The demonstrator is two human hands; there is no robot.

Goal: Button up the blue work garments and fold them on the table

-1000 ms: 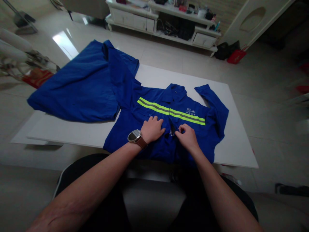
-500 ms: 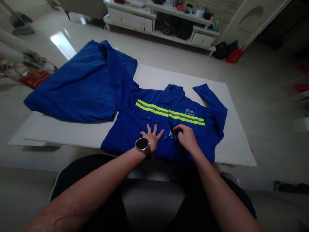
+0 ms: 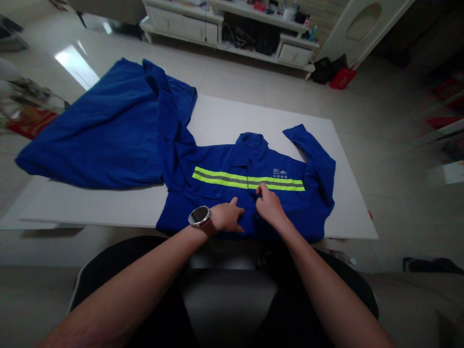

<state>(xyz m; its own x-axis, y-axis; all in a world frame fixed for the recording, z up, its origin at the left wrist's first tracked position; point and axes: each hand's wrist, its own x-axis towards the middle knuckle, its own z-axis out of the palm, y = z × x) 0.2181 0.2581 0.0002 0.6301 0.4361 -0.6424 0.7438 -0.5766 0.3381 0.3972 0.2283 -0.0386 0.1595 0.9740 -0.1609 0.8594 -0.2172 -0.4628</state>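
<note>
A blue jacket [image 3: 232,157] with a yellow-green reflective stripe [image 3: 224,179] lies face up on a white table [image 3: 315,128], its collar toward the far side. My left hand [image 3: 229,216], with a watch [image 3: 200,216] on the wrist, rests on the lower front of the jacket with its fingers apart. Just right of the front opening, my right hand [image 3: 268,204] has its fingers curled on the jacket below the stripe. What those fingers grip is too small to tell. More blue cloth [image 3: 97,130] is spread over the table's left part.
Beyond the table stands a white cabinet [image 3: 181,28] with items on its shelves. A red bag [image 3: 342,77] and black bags [image 3: 322,70] are on the floor beside it. Another red bag [image 3: 31,121] is at the left. Dark chair-like edges flank my arms.
My right hand has moved up the front opening toward the stripe. My left hand has turned, its fingers now pointing right. The whole view has shifted slightly.
</note>
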